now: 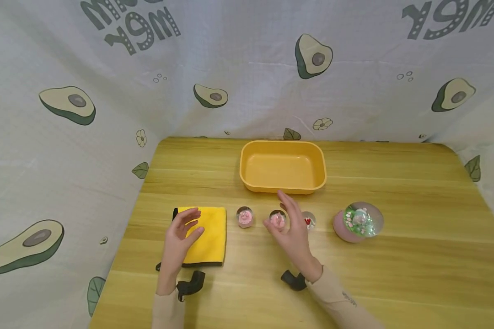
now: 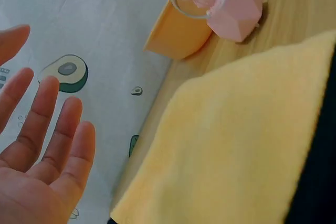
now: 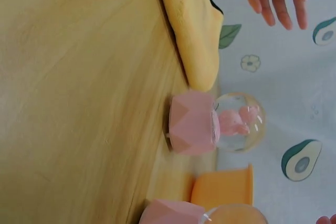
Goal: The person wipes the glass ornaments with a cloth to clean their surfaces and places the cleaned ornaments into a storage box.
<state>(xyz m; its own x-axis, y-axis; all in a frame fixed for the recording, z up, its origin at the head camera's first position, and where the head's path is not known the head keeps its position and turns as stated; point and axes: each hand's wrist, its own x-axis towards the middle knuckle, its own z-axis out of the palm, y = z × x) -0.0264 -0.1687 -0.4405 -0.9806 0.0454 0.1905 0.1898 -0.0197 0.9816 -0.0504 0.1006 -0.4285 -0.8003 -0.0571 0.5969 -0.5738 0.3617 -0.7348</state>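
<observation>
My left hand [image 1: 181,235] hovers over a folded yellow cloth [image 1: 210,237] with black edging, fingers relaxed and holding nothing. My right hand [image 1: 294,235] hangs over the small snow globes, fingers loosely bent and thumb apart. Nearest it is a small snow globe [image 1: 277,219] with a pink base; contact cannot be made out. Left of that stands a matching snow globe [image 1: 244,217], its pink figure and faceted base plain in the right wrist view [image 3: 191,123]. Partly behind the right hand is a third globe [image 1: 309,221] with something red inside.
A yellow tray [image 1: 283,188] stands behind the small globes. Farther right, a larger snow globe [image 1: 358,222] on a pink base has a green and white scene inside. The wooden table [image 1: 428,256] meets a white avocado-print curtain [image 1: 255,91] at the back and sides.
</observation>
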